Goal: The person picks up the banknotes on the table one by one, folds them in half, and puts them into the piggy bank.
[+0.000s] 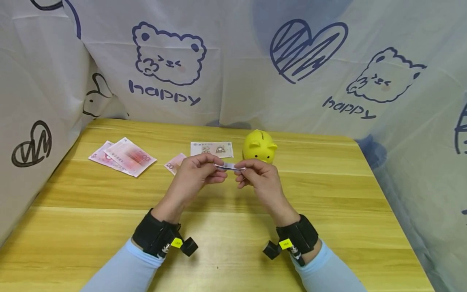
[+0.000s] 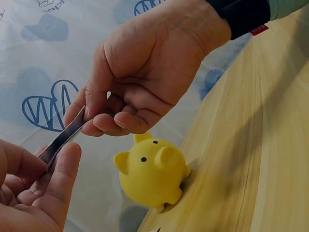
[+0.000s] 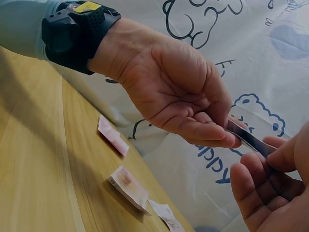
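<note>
Backdrop: white cloth printed with bears, hearts and "happy", hung behind and beside a wooden counter [image 1: 226,227].
Left hand [image 1: 193,175]: raised over the counter, thumb and fingers pinching one end of a folded banknote [image 1: 229,166].
Right hand [image 1: 260,178]: fingers curled, pinching the other end, so the strip spans both hands.
Banknote: held in the air just in front of the yellow piggy bank [image 1: 260,146], not touching it.
Handling: likely very light, thin and floppy, easy to crease or tear; the folded strip looks stiffer, best held by its ends.
Elsewhere: pink notes [image 1: 124,157] lie flat at left, a greenish note [image 1: 212,149] beside the piggy bank.
</note>
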